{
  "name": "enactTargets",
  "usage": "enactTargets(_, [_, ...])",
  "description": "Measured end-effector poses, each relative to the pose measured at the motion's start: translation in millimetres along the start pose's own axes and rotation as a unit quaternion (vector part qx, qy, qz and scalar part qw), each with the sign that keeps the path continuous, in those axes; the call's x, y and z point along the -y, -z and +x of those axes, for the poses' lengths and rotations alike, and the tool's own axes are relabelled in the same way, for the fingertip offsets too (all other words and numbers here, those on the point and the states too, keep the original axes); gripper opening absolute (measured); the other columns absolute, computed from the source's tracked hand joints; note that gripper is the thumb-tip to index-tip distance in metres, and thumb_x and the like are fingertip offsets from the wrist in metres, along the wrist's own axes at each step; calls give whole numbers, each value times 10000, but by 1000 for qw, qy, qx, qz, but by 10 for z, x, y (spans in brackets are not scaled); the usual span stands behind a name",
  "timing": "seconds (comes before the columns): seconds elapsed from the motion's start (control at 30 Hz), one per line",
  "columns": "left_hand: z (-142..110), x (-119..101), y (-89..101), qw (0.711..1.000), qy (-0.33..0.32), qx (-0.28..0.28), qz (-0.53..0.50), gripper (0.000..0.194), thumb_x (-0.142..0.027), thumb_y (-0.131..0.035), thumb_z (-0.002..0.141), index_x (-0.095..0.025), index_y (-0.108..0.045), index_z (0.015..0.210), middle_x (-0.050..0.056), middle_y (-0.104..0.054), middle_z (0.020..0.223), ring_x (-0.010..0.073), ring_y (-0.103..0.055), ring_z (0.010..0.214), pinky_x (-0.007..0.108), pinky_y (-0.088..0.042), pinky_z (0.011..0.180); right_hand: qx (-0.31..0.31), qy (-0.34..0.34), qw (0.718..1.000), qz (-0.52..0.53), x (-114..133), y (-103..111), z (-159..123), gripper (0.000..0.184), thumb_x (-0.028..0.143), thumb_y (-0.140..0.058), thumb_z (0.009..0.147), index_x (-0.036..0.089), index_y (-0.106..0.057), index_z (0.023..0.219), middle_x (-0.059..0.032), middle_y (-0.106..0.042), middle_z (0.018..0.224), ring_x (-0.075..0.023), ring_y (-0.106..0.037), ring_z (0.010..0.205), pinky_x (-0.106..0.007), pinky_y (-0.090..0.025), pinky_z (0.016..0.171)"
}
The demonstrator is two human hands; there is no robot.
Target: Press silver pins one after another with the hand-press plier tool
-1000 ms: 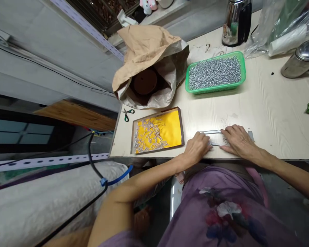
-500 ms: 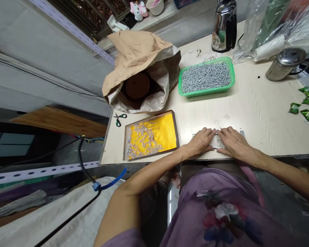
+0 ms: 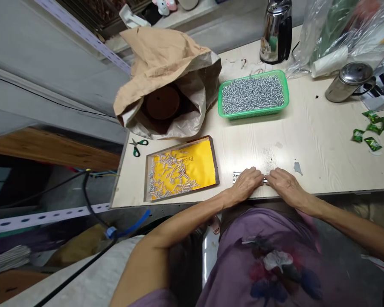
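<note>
Close to the table's front edge, my left hand (image 3: 248, 184) is closed over a silvery metal strip (image 3: 236, 176), whose slotted end sticks out on the left. My right hand (image 3: 285, 186) sits just to the right, fingers bent and pressed onto the strip's other end. A short shiny stretch of metal shows between the two hands; the rest lies hidden under the fingers. Left of my hands, a shallow wooden tray (image 3: 215, 164) with a yellow lining carries many loose small metal pins (image 3: 171, 172).
A green basket (image 3: 286, 96) full of small metal pieces stands behind. Beside it gapes a large brown paper sack (image 3: 166, 53). Scissors (image 3: 137, 147) lie at the left. Further right are a kettle (image 3: 275, 34), a metal jug (image 3: 348, 83), green wrapped packets (image 3: 373, 143) and a grey scrap (image 3: 297, 167).
Both hands have drawn slightly toward the front edge, and less metal shows between them. The grey scrap beside my right hand is now uncovered. The camera view has shifted slightly.
</note>
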State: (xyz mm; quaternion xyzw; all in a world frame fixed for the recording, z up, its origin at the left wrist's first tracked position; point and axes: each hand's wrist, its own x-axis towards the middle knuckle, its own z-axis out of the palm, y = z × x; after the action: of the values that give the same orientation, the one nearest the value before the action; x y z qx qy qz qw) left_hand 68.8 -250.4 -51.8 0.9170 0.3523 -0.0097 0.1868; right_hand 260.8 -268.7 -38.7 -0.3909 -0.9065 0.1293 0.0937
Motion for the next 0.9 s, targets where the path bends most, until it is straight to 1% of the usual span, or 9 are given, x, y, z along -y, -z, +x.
enactTargets(0.1, [22,12,46,1000,12,-19,0,304,-340,-406,989,-122,-539,1152,111,-612,1004,231,-545,961,369,-471,821,5,-12,1000,-9,-107,34,53,172,180,-470,933,153,-629,991,-95,-614,879,-227,-513,821,-326,-406,720])
enactTargets(0.23, [27,3,-43,996,38,-86,-6,422,-343,-478,958,-122,-435,1314,194,-537,1302,288,-521,1192,465,-459,982,31,5,999,-15,-362,139,173,346,388,-533,915,145,-596,1153,-137,-623,1024,-269,-526,916,-361,-425,746])
enactTargets(0.33, [-26,-84,-255,991,26,-130,-27,406,-257,-368,990,-163,-397,1384,188,-472,1426,288,-406,1367,511,-384,1093,38,9,999,-22,-529,156,265,311,349,-431,960,164,-621,1122,-131,-639,1009,-260,-539,917,-359,-412,751])
enactTargets(0.43, [-93,-224,-452,986,4,-157,-51,411,-281,-320,1006,-178,-417,1392,161,-498,1429,262,-391,1395,514,-356,1129,22,3,999,-47,-654,107,378,297,266,-386,966,169,-663,1012,-123,-645,927,-252,-528,887,-351,-389,726])
enactTargets(0.6, [-126,-345,-503,980,14,-183,-72,402,-311,-355,1004,-127,-489,1335,176,-547,1383,250,-421,1379,490,-340,1151,22,10,998,-52,-799,131,665,293,269,-413,961,175,-676,872,-112,-650,873,-241,-502,843,-351,-369,722])
enactTargets(0.67, [-106,-341,-460,980,19,-179,-82,408,-312,-359,1002,-127,-487,1342,180,-536,1393,251,-408,1389,494,-331,1156,16,3,997,-70,-737,175,761,287,241,-411,955,177,-681,883,-116,-649,874,-248,-490,843,-354,-351,704])
enactTargets(0.73, [-82,-342,-413,981,29,-169,-95,418,-316,-363,999,-128,-479,1354,184,-528,1398,257,-405,1390,505,-332,1153,20,33,997,-74,-562,187,821,266,201,-423,941,190,-689,927,-111,-643,901,-243,-479,838,-353,-332,690])
enactTargets(0.83, [-90,-398,-360,984,20,-127,-120,370,-328,-409,985,-143,-568,1262,163,-611,1293,261,-515,1292,458,-417,1100,67,158,985,-31,-185,114,858,212,157,-494,902,232,-692,893,-73,-625,920,-217,-473,829,-339,-317,685])
enactTargets(0.9, [-162,-449,-347,985,-36,-99,-138,296,-327,-439,976,-185,-652,1125,122,-677,1168,230,-595,1180,373,-477,1041,95,232,968,-8,26,35,871,188,142,-537,873,231,-672,776,-61,-606,876,-209,-475,831,-334,-319,691])
